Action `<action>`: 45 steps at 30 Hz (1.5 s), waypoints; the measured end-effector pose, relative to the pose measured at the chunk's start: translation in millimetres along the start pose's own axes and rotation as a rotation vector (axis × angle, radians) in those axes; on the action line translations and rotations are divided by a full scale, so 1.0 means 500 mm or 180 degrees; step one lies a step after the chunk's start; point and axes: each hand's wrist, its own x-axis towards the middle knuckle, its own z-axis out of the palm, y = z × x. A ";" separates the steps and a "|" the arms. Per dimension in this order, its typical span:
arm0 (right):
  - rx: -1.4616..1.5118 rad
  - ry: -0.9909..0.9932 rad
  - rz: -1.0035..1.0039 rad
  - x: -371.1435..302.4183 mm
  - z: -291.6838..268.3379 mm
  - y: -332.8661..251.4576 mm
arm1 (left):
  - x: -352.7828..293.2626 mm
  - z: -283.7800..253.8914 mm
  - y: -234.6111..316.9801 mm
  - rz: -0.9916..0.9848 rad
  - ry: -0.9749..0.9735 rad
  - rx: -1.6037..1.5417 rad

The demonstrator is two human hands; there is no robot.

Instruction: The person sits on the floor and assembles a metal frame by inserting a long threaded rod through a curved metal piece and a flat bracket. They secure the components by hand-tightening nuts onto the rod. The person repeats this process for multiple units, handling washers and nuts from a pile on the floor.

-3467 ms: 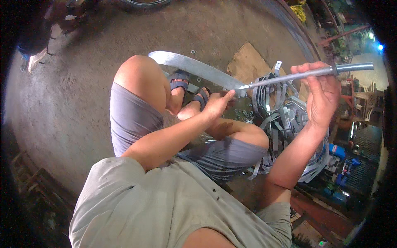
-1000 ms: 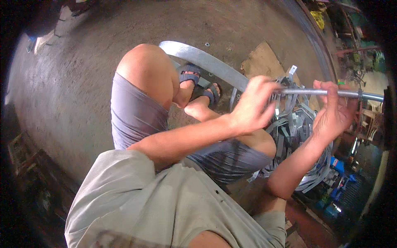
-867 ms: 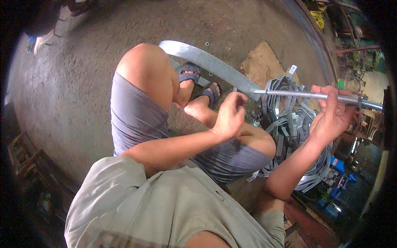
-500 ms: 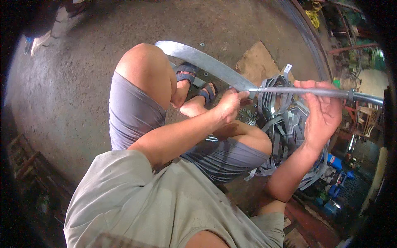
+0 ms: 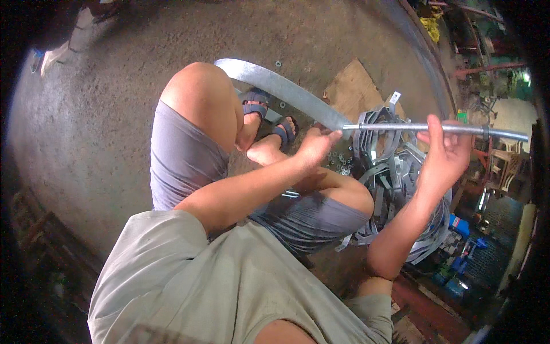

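My left hand (image 5: 316, 149) is closed in a pinch on the end of a wide, curved, flat metal strip (image 5: 281, 87). The strip arcs away to the far left, in front of my knee. My right hand (image 5: 446, 157) has its fingers closed on a long silver metal rod (image 5: 389, 126), one finger lying upright across it. The rod's left tip meets the strip's end by my left fingertips; exactly how they join there is too small to tell. A dark collar (image 5: 486, 132) sits round the rod just right of my right hand.
Below the rod, bent metal brackets (image 5: 395, 166) lie heaped on the floor. Several loose nuts (image 5: 344, 163) are scattered between my leg and that heap. Beyond the heap lies a brown cardboard piece (image 5: 354, 86). Blue equipment (image 5: 460, 225) stands at the right.
My right hand's fingers have shifted round the rod, with one finger now upright across it. My left hand still pinches the strip's end, which has moved slightly left.
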 end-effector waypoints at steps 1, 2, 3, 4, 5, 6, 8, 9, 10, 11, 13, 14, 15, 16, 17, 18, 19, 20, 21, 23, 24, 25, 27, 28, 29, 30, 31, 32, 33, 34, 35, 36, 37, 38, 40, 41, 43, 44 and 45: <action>-0.0028 0.0088 0.0033 -0.005 -0.001 0.003 | -0.031 0.004 -0.001 0.0393 0.0401 0.0746; -0.0006 0.0122 0.0050 -0.013 -0.004 0.004 | -0.069 0.009 0.001 0.0784 0.0798 0.1493; 0.0040 0.0168 0.0055 -0.021 -0.002 0.002 | -0.107 0.016 0.012 0.1498 0.0767 0.1542; 0.0065 0.0220 0.0071 -0.031 0.001 -0.001 | -0.140 0.018 0.034 0.2220 0.0438 0.1831; 0.0036 0.0220 0.0077 -0.036 0.006 -0.008 | -0.165 0.033 0.066 0.2696 0.0237 0.1876; 0.0033 0.0159 0.0136 -0.037 0.009 -0.011 | -0.173 0.062 0.086 0.2781 0.0143 0.1730; 0.0040 0.0024 0.0219 -0.027 0.014 -0.017 | -0.158 0.125 0.132 0.3107 0.0278 0.1637; -0.0006 -0.0164 0.0167 -0.023 0.004 -0.010 | -0.141 0.158 0.134 0.2992 0.0244 0.1604; -0.0072 -0.0343 0.0103 -0.018 -0.019 -0.005 | -0.130 0.183 0.142 0.2883 0.0196 0.1553; -0.0125 -0.0529 0.0060 -0.011 -0.023 -0.001 | -0.107 0.187 0.140 0.2773 0.0100 0.1640; 0.0784 -0.0589 -0.0226 0.003 -0.006 -0.016 | -0.064 0.185 0.132 0.2522 -0.0114 0.1809; 0.1245 -0.0609 -0.0355 0.002 0.007 -0.031 | -0.051 0.175 0.135 0.2507 -0.0367 0.1907; 0.1668 -0.0805 -0.0257 0.007 0.016 -0.031 | -0.031 0.160 0.140 0.2486 -0.0620 0.2003; 0.2064 -0.1001 -0.0139 0.014 0.025 -0.040 | -0.015 0.148 0.151 0.2464 -0.0880 0.2076; 0.2516 -0.1656 -0.0072 0.036 0.003 -0.007 | 0.009 0.142 0.166 0.2508 -0.1369 0.1310; 0.2923 -0.2265 -0.0011 0.050 -0.018 0.010 | 0.021 0.136 0.210 0.1745 -0.2201 0.1600; 0.3010 -0.2018 -0.0057 0.045 -0.007 0.008 | 0.028 0.135 0.223 0.1608 -0.2443 0.1646; 0.2952 -0.1560 -0.0028 0.041 0.009 0.006 | 0.036 0.133 0.230 0.1467 -0.2633 0.1700; 0.2887 -0.1106 0.0002 0.038 0.024 0.003 | 0.031 0.137 0.221 0.2007 -0.1975 0.1775; 0.2545 0.0013 -0.0037 0.020 0.066 -0.005 | -0.001 0.154 0.169 0.3029 -0.0646 0.1846; 0.2380 0.0330 0.0023 0.014 0.080 -0.014 | -0.034 0.164 0.154 0.3192 -0.0303 0.1604; 0.2207 0.0622 0.0112 0.001 0.087 -0.023 | -0.072 0.173 0.141 0.3300 -0.0166 0.1385; 0.1946 0.0557 0.0134 -0.018 0.065 -0.023 | -0.072 0.184 0.132 0.3649 0.0199 0.1172; 0.2214 0.0187 0.0045 -0.019 0.056 -0.017 | -0.058 0.182 0.136 0.3368 -0.0050 0.1374; 0.2490 -0.0173 -0.0054 -0.014 0.048 -0.015 | -0.039 0.179 0.148 0.3094 -0.0309 0.1575; 0.2761 -0.0535 -0.0152 -0.008 0.038 -0.014 | -0.021 0.176 0.161 0.2813 -0.0566 0.1769; 0.2661 -0.0710 -0.0289 0.006 0.028 -0.016 | 0.003 0.171 0.177 0.2700 -0.0837 0.1784; 0.3021 -0.0928 -0.0225 0.028 0.009 -0.019 | 0.022 0.166 0.194 0.2336 -0.1455 0.1694; 0.3381 -0.1153 -0.0162 0.053 -0.010 -0.020 | 0.039 0.159 0.211 0.1953 -0.2056 0.1595; 0.3731 -0.1356 -0.0093 0.073 -0.025 -0.018 | 0.049 0.157 0.224 0.1534 -0.2664 0.1490; 0.3993 -0.1404 0.0135 0.088 -0.028 -0.011 | 0.052 0.158 0.233 0.1415 -0.2780 0.1700; 0.3786 -0.1174 0.0019 0.093 -0.026 -0.001 | 0.047 0.154 0.236 0.1702 -0.2514 0.1769; 0.3571 -0.0941 -0.0090 0.092 -0.013 0.004 | 0.034 0.146 0.240 0.1985 -0.2249 0.1829; 0.3323 -0.0709 -0.0184 0.085 0.010 -0.013 | 0.019 0.142 0.237 0.2252 -0.1995 0.1854; 0.2372 0.0926 0.0000 0.066 0.059 -0.041 | -0.006 0.144 0.213 0.2879 -0.1106 0.1695; 0.1982 0.1326 0.0012 0.060 0.071 -0.043 | -0.022 0.144 0.195 0.3153 -0.0631 0.1613; 0.1488 0.1899 0.0021 0.049 0.078 -0.047 | -0.053 0.163 0.153 0.3057 -0.0498 0.1469; 0.1760 0.1436 -0.0098 0.042 0.072 -0.049 | -0.060 0.174 0.144 0.3228 -0.0279 0.1498; 0.2017 0.0972 -0.0218 0.032 0.058 -0.049 | -0.052 0.184 0.143 0.3556 0.0047 0.1331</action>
